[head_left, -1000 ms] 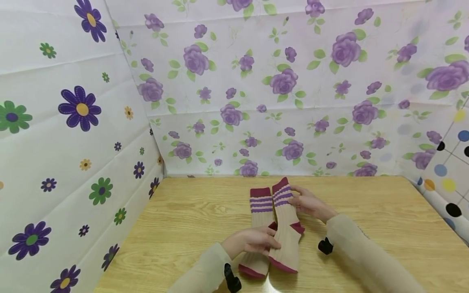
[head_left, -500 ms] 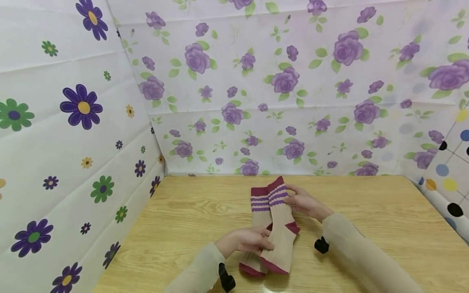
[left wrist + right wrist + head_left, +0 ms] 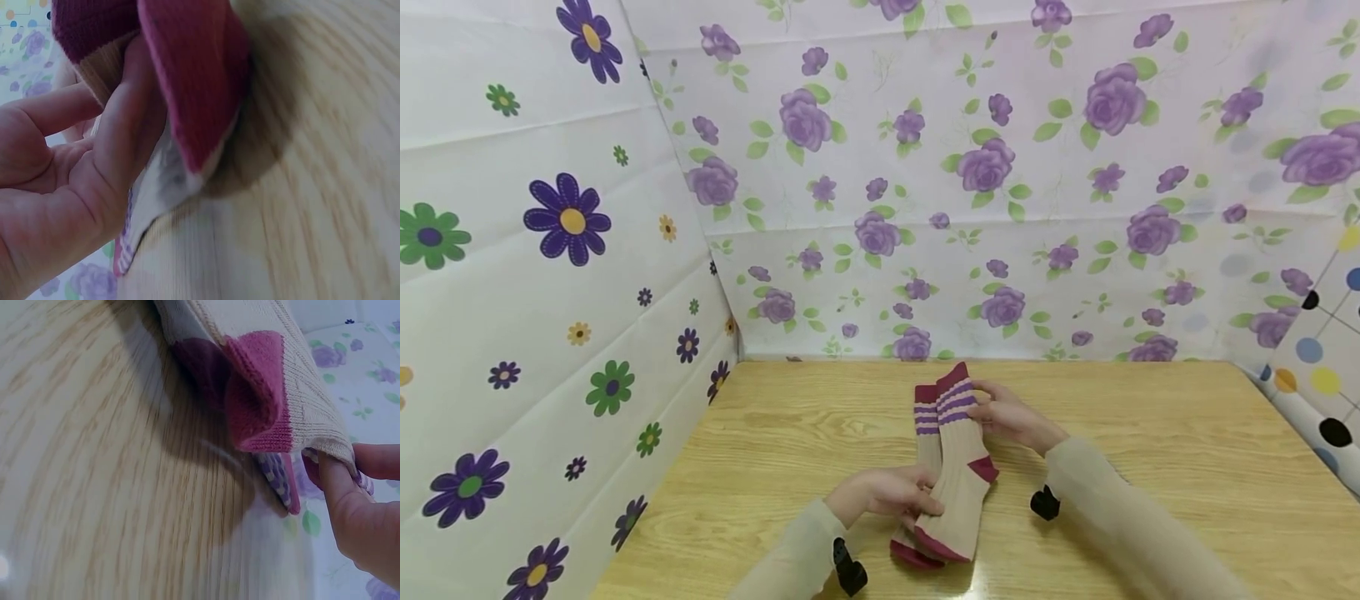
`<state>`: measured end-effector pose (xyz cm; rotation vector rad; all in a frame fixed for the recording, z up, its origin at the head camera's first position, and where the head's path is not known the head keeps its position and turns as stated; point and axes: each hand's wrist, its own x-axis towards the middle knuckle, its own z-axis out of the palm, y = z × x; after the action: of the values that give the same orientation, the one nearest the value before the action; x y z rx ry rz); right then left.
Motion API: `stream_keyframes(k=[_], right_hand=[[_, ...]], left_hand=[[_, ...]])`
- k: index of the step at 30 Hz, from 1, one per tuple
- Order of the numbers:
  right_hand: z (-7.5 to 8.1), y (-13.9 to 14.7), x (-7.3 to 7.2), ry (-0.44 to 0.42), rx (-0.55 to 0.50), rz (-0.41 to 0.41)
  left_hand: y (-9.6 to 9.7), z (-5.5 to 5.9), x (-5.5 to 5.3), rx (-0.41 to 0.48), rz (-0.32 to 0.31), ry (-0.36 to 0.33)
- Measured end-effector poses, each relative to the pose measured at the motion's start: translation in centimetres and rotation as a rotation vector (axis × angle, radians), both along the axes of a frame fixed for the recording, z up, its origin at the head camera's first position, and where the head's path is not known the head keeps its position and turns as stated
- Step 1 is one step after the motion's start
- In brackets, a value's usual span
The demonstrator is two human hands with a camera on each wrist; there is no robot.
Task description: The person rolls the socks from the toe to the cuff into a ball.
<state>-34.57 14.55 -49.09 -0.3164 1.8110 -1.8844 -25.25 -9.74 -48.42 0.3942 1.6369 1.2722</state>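
Partly over a matching sock [image 3: 928, 450], one cream ribbed-knit sock [image 3: 958, 471] slants between the left grip [image 3: 883, 493], pinching it near the maroon toe, and the right grip [image 3: 1013, 418], pinching its purple-striped cuff, above the wood-grained desk [image 3: 797, 442].

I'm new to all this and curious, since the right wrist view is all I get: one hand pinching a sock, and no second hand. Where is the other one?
Observer: The left hand pinches the upper sock near its toe end.
Visitor: My picture cuts that end off. What colour is the tip?
Observer: The toe tip is maroon.
Visitor: I see only flowers behind. Is there any other pattern around?
Observer: Yes, the head view shows a dotted cloth at its right edge.
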Motion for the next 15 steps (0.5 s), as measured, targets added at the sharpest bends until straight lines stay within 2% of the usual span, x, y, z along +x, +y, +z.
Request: stream_keyframes(k=[8,15], right_hand=[[0.1,-1.0,-0.1,0.001,-0.032,0.025],[0.1,-2.0,-0.5,-0.016,-0.065,0.035]], left_hand=[[-1.2,0.0,0.1,-0.024,0.023,0.002],[-2.3,0.0,-0.1,-0.047,-0.015,0.030]])
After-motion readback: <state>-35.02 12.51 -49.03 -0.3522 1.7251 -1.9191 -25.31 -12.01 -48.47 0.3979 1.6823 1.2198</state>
